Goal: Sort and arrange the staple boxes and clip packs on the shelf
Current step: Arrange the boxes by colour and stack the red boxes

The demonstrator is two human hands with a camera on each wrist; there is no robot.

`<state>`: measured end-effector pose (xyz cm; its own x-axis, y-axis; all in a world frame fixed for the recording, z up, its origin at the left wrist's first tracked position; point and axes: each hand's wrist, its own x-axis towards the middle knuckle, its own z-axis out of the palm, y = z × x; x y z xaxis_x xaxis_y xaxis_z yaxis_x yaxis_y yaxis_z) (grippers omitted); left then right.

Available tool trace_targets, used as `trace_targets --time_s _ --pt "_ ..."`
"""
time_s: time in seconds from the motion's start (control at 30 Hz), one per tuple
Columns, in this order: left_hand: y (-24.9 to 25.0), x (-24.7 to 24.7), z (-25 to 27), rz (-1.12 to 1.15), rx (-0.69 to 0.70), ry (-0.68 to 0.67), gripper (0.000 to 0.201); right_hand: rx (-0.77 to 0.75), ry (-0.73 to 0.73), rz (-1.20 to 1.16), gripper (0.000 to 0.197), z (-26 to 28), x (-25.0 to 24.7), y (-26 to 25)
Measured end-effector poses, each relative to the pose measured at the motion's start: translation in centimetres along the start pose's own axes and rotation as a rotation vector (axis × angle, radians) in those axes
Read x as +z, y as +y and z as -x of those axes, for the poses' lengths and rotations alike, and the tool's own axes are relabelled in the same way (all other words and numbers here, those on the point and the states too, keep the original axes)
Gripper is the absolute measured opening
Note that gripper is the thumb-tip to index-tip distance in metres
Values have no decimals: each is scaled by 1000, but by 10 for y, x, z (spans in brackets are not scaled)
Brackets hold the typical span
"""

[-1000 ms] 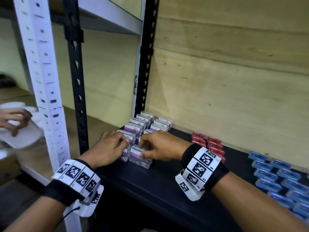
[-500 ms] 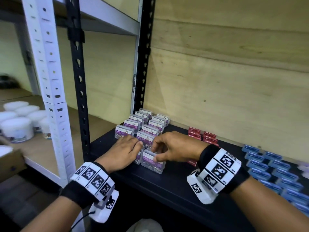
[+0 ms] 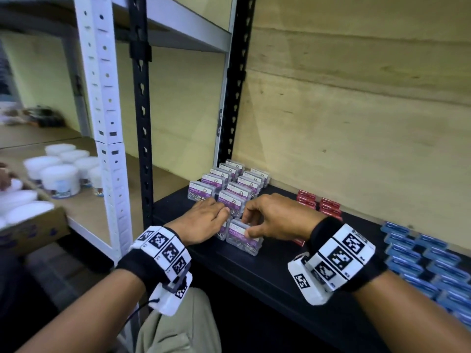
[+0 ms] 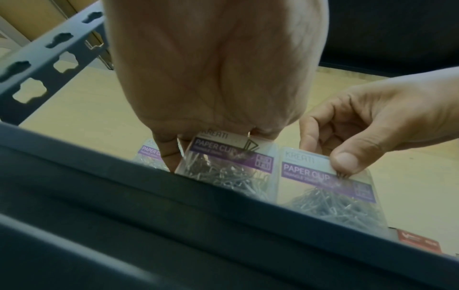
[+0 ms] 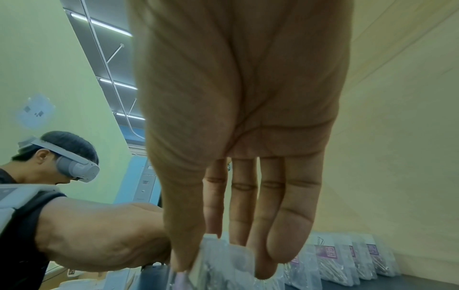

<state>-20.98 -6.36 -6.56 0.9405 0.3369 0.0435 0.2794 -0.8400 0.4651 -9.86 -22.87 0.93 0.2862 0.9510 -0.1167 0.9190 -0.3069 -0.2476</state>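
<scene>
The black metal shelf runs along a pale plywood back wall, with a black slotted upright at its front left corner, another at the back left corner, and a grey shelf board overhead. Beyond the left edge stands a white slotted post and a lower wooden shelf carrying white round tubs. At the back left corner of the black shelf, clear plastic paper-clip packs with purple labels stand in two rows reaching toward the front. Near the back edge, further right, lie small red staple boxes, and toward the right end a block of blue staple boxes spreads from back to front. The left hand rests over one clear clip pack at the front of the left row, thumb down its left side; its grip looks closed round the pack's top, though the fingers are hidden. Just beside it, the right hand pinches the top edge of the neighbouring front clip pack between thumb and fingertips. Bare black surface lies along the front edge, between the packs and the blue boxes.
</scene>
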Motion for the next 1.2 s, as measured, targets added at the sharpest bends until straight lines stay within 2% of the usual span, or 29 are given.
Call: trace_targets --time_s 0.27,0.53,0.63,0.7,0.93,1.07,1.2 --pt "-6 10 3 57 107 150 40 -15 20 -24 24 4 -2 3" --pt "-3 4 10 55 79 101 49 -29 3 17 22 2 -4 3" --pt "-1 -8 15 27 27 56 53 -42 -33 0 20 0 -10 7" --pt "1 -23 15 -6 13 81 54 -33 -59 -7 23 -4 -17 10" --pt "-30 -78 -19 -170 -100 191 35 25 84 8 17 -48 -40 19" --pt "-41 -89 -34 -247 -130 137 29 47 37 66 24 -75 -40 13" --pt "-42 -86 -41 -182 -148 98 24 74 -24 136 40 -91 -33 6"
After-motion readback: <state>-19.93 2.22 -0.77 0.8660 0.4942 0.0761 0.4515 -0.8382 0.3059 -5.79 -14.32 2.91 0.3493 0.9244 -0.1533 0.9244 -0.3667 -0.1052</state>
